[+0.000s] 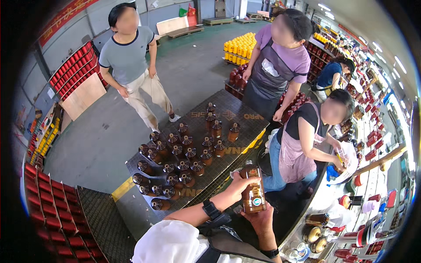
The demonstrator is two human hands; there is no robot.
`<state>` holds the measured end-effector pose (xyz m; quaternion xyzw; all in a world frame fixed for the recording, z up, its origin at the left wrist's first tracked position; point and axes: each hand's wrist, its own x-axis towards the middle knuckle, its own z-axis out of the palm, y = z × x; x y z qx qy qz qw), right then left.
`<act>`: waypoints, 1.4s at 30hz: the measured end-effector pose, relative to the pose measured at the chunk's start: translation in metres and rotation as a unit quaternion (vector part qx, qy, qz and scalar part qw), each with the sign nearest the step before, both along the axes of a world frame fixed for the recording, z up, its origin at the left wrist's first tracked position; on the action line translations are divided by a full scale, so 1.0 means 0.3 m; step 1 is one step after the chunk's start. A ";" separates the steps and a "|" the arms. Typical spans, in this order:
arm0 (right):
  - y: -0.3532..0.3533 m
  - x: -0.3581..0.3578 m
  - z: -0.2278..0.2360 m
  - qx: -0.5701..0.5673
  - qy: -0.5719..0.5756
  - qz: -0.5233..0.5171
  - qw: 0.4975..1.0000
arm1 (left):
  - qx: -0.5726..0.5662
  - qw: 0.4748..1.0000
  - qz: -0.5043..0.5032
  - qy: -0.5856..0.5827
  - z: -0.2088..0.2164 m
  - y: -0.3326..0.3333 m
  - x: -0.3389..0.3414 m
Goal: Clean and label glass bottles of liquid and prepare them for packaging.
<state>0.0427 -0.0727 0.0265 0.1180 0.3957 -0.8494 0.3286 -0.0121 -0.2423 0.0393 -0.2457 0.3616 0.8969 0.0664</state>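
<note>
A brown glass-like bottle [254,195] with a printed label is held between my two hands, its neck pointing away from me. My left hand [237,187] wraps its side near the shoulder, thumb laid across the front. Under the bottle's base, my right hand [261,218] is closed around the lower end. Just beyond my left forearm, several similar brown bottles [186,179] stand in loose rows on a dark platform [232,105] with yellow edges.
On the right runs a long bench crowded with bottles, gold domed caps [312,234] and bags. A seated person in a pink apron [293,160] works there. Two people stand beyond the platform. Stacked red bottles [52,221] rise at left; yellow containers [240,46] stand behind.
</note>
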 end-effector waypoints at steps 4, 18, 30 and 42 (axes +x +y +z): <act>-0.007 0.001 0.001 -0.002 0.004 0.006 1.000 | 0.015 1.000 0.001 0.004 -0.056 -0.008 -0.008; 0.014 -0.001 -0.036 -0.008 0.035 0.002 0.999 | 0.002 1.000 -0.007 -0.018 -0.051 0.005 -0.026; 0.009 0.021 -0.042 -0.012 0.048 0.001 0.999 | -0.001 1.000 -0.009 -0.026 -0.059 0.005 -0.015; 0.014 0.055 -0.041 -0.004 0.048 -0.015 0.999 | 0.026 0.999 -0.019 -0.011 -0.046 0.005 0.014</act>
